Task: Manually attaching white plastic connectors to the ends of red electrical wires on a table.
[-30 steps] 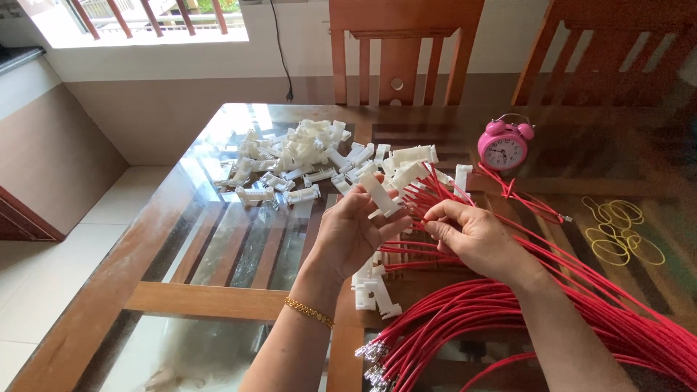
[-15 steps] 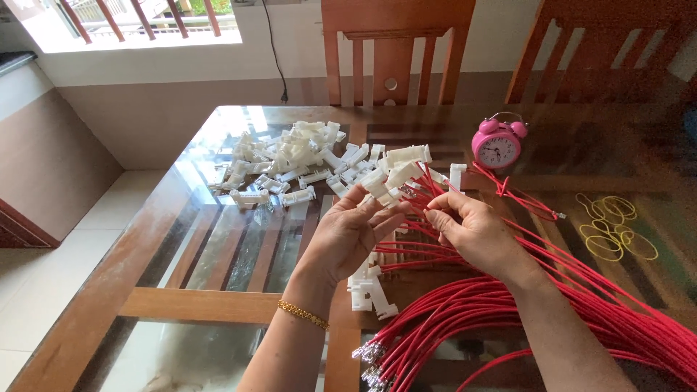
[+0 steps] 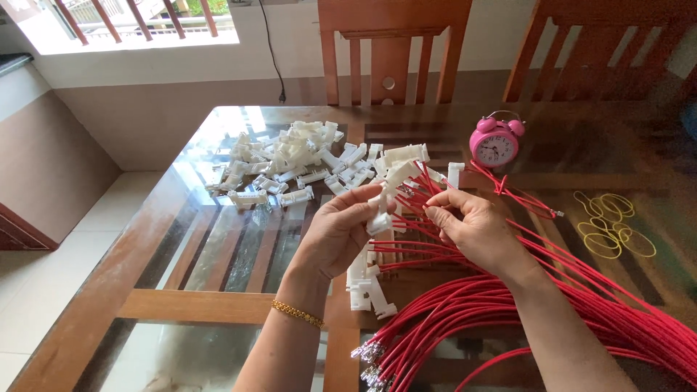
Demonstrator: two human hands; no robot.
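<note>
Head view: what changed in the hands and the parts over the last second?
The left hand keeps its grip on a white plastic connector and has shifted slightly lower. The right hand has moved a little nearer, still pinching a red wire close to it. The heap of white connectors, red wire bundle, pink alarm clock and yellow rubber bands stayed put.

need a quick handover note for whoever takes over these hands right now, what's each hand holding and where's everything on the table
Left hand: pinches a white plastic connector housing, held up.
Right hand: fingertips on a thin red wire at that housing.
Pile of loose white housings lies on the far side of the glass-topped wooden table. Bundle of red wires runs off to the right. A few housings lie below the hands.
Pink alarm clock and yellow rubber bands sit to the right.
Done: cannot tell. Left: the loose pile.
</note>
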